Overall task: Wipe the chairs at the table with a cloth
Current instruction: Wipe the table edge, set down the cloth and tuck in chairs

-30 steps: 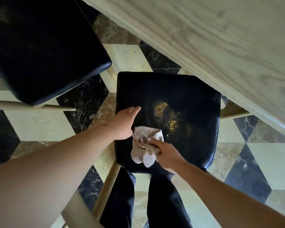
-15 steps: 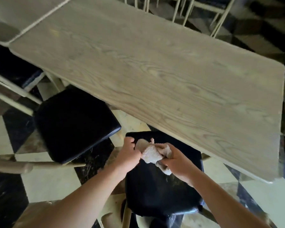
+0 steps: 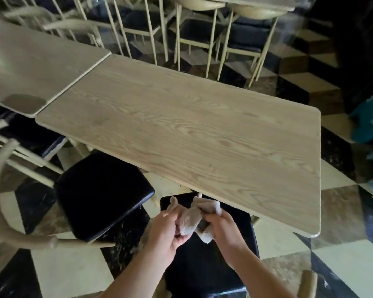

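Observation:
A crumpled beige cloth [image 3: 192, 218] hangs between both hands above the black seat of the near chair [image 3: 205, 269], partly tucked under the wooden table [image 3: 192, 130]. My left hand [image 3: 166, 229] grips the cloth's left end. Gripping its right end is my right hand [image 3: 222, 229]. The cloth is off the seat. A second black-seated chair [image 3: 99, 194] with a pale curved backrest stands to the left of it.
A second table [image 3: 30, 63] butts against the first at the left, with another dark chair [image 3: 30, 136] beneath it. Several pale-framed chairs [image 3: 202, 29] crowd the far side. The floor has a black-and-cream cube pattern. Something teal [image 3: 370, 123] lies at the right edge.
The cloth has come up off the seat, where my right hand pressed it, and both hands now hold it. The view has tilted up from the seat to the tabletop.

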